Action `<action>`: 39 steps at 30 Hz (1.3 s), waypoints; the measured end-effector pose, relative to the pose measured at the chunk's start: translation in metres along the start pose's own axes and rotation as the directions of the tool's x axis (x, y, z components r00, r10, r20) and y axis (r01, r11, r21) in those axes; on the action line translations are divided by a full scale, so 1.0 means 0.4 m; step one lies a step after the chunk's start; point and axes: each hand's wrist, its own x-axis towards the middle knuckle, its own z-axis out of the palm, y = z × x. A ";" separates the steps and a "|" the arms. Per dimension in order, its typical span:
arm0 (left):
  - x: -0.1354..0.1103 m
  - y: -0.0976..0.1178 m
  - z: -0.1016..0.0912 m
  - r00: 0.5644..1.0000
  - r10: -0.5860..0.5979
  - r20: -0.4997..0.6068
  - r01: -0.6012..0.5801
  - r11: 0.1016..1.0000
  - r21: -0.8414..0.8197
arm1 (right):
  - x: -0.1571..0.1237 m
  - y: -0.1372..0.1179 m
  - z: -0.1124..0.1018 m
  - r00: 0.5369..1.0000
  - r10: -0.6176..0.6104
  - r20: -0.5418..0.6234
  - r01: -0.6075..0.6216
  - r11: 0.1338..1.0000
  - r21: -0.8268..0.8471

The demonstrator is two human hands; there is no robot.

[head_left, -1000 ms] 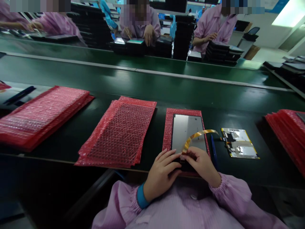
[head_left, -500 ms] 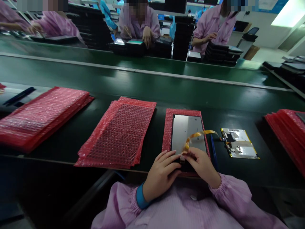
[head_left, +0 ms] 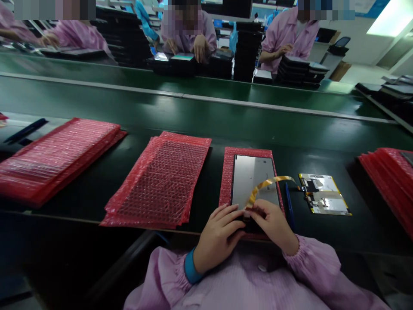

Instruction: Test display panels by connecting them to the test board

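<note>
A display panel (head_left: 253, 170) lies silvery back up on a red bubble-wrap bag (head_left: 228, 176). My right hand (head_left: 272, 221) is closed in a pinch on the near end of a gold flex cable (head_left: 269, 181), at the panel's near edge. The cable arches right to a board with shiny foil and yellow edges (head_left: 324, 193). My left hand (head_left: 219, 234), with a blue wristband (head_left: 192, 267), rests on the panel's near left part, fingers stretched out and tips close to the cable end. The exact contact there is hidden by my fingers.
A blue pen-like tool (head_left: 289, 206) lies between panel and board. Red bubble-wrap bags are stacked at the left (head_left: 64, 150), nearer the middle (head_left: 164, 181) and at the far right (head_left: 387, 181). Beyond the green belt (head_left: 226, 114), co-workers in pink sit among black tray stacks (head_left: 248, 51).
Both hands stay nearly in place. The near part of the flex cable has shifted slightly at my right fingertips.
</note>
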 end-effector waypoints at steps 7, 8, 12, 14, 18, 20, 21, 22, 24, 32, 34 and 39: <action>0.000 0.000 0.004 1.000 0.003 -0.012 -0.003 1.000 0.002 | 0.000 0.003 0.000 1.000 0.007 0.005 -0.007 1.000 0.009; 0.000 0.000 0.004 1.000 0.005 -0.012 -0.005 1.000 0.001 | 0.000 0.003 0.000 1.000 0.007 0.006 -0.007 1.000 0.012; 0.000 -0.001 0.004 1.000 0.015 -0.016 -0.015 1.000 -0.005 | 0.000 0.003 0.000 1.000 0.012 0.011 -0.012 1.000 0.026; 0.001 -0.001 0.005 0.999 0.019 -0.026 -0.019 1.000 -0.004 | 0.000 0.005 0.002 1.000 0.019 0.015 -0.019 0.999 0.031; 0.000 -0.002 0.008 0.999 0.028 -0.037 -0.028 1.000 0.000 | 0.000 0.008 0.003 0.999 0.032 0.021 -0.032 0.999 0.032; 0.000 -0.002 0.008 0.999 0.033 -0.036 -0.033 0.999 0.000 | 0.000 0.006 0.002 0.999 0.033 0.023 -0.034 0.999 0.034; 0.000 -0.002 0.008 0.999 0.035 -0.037 -0.035 0.999 0.002 | -0.001 0.005 0.002 0.999 0.032 0.024 -0.033 0.999 0.034; 0.000 -0.003 0.007 0.999 0.037 -0.038 -0.036 0.999 0.006 | -0.001 0.003 0.001 0.999 0.029 0.027 -0.030 0.999 0.036; 0.000 -0.003 0.006 0.998 0.042 -0.039 -0.041 0.999 0.017 | 0.000 0.000 0.001 0.999 0.021 0.034 -0.022 0.999 0.040; -0.001 -0.005 0.003 0.996 0.075 -0.047 -0.072 0.995 0.070 | -0.003 0.003 0.005 1.000 -0.009 0.010 0.009 1.000 0.012; -0.002 -0.005 0.003 0.994 0.090 -0.058 -0.085 0.993 0.086 | -0.005 0.005 0.007 1.000 -0.017 -0.012 0.017 1.000 0.007; -0.003 -0.003 0.002 0.989 0.119 -0.087 -0.108 0.987 0.120 | -0.004 0.007 0.004 1.000 -0.015 -0.008 0.015 0.999 0.034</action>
